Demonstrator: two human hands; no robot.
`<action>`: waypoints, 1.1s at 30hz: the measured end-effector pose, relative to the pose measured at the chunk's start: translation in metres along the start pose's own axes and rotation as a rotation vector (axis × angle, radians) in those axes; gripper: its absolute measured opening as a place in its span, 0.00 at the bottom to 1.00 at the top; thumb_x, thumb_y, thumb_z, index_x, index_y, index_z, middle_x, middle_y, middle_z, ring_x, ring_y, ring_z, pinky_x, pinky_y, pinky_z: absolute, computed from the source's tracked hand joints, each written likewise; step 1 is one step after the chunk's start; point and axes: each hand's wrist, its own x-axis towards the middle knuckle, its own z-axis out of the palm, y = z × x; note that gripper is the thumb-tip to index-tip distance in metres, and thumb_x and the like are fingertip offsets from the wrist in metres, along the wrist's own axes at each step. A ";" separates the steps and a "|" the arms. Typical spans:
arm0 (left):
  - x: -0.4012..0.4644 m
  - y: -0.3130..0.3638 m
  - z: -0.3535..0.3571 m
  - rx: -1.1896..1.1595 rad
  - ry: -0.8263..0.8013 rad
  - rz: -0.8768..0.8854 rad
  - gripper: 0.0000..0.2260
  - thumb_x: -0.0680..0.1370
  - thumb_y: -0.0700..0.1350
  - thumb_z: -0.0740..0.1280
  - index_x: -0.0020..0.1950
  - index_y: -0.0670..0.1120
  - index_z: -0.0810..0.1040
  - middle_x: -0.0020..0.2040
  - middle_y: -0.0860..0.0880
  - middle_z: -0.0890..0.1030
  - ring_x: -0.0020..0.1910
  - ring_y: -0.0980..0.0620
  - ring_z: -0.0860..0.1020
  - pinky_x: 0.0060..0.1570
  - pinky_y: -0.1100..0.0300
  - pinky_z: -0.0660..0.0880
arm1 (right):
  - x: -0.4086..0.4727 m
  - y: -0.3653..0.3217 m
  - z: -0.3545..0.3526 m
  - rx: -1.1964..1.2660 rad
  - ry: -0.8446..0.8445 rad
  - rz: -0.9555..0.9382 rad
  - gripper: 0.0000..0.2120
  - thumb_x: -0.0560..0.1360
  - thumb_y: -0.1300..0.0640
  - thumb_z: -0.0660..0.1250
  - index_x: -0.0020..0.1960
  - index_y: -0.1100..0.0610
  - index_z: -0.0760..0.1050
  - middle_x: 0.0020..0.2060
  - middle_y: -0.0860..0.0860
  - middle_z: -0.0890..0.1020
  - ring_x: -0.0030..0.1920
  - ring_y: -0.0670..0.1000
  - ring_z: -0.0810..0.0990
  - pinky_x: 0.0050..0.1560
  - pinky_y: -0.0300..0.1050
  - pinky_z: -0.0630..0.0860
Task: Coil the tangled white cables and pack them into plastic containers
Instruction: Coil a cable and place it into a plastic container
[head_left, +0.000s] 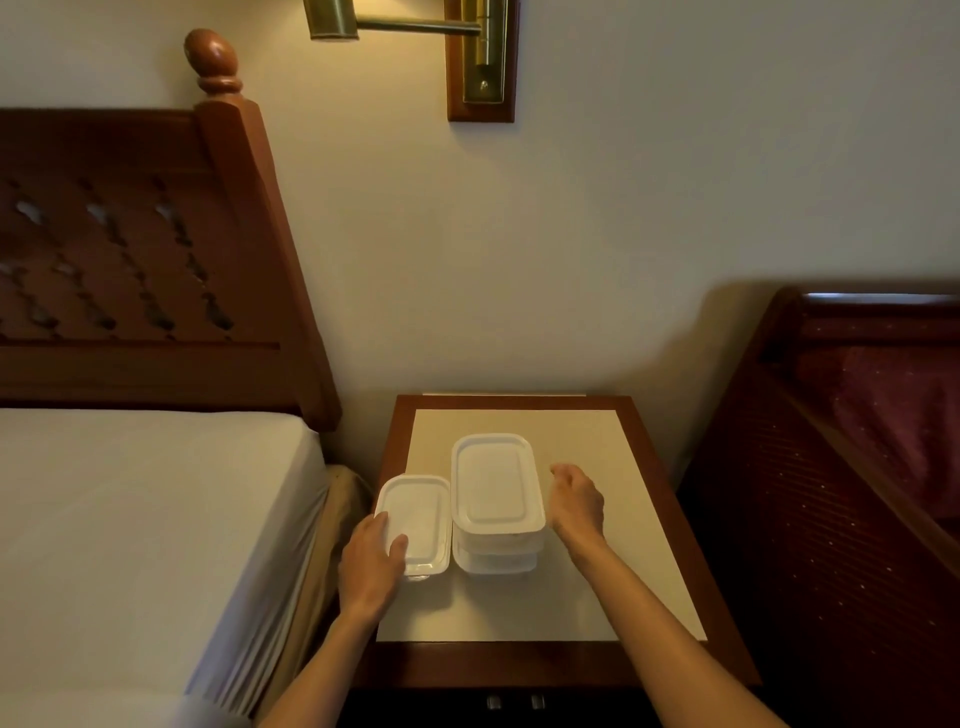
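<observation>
White containers (497, 483), cream-top brown nightstand (644, 452), white bedsheet (130, 499).

Left hand (373, 564) grips small lidded container (418, 519); right hand (575, 503) loosely curled beside stacked containers (497, 501) on nightstand (597, 519).

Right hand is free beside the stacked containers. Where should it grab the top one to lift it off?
Grip the top container by its overhanging lid rim along the long right edge, coming in from the right, where the right hand hovers open. That side looks unobstructed; the small container, held by the left hand, crowds the left.
</observation>
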 end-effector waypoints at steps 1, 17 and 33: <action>0.000 0.000 0.000 -0.007 0.000 -0.001 0.22 0.80 0.49 0.65 0.73 0.44 0.68 0.72 0.45 0.70 0.69 0.45 0.71 0.67 0.49 0.69 | 0.001 0.010 -0.001 0.021 -0.065 0.087 0.16 0.82 0.54 0.54 0.56 0.60 0.78 0.48 0.57 0.80 0.51 0.58 0.80 0.47 0.49 0.79; -0.011 0.001 -0.005 0.002 -0.034 -0.008 0.23 0.80 0.49 0.65 0.73 0.45 0.68 0.73 0.46 0.69 0.70 0.46 0.69 0.68 0.49 0.67 | -0.004 0.057 0.009 -0.176 -0.283 -0.035 0.07 0.76 0.59 0.63 0.43 0.61 0.75 0.42 0.57 0.80 0.44 0.57 0.80 0.43 0.58 0.82; -0.038 0.008 0.004 -0.068 -0.038 -0.016 0.22 0.78 0.50 0.68 0.71 0.46 0.72 0.72 0.47 0.71 0.71 0.47 0.70 0.70 0.48 0.66 | 0.001 0.053 -0.045 -0.023 -0.363 0.052 0.07 0.78 0.59 0.66 0.51 0.64 0.74 0.49 0.59 0.79 0.47 0.58 0.81 0.34 0.49 0.83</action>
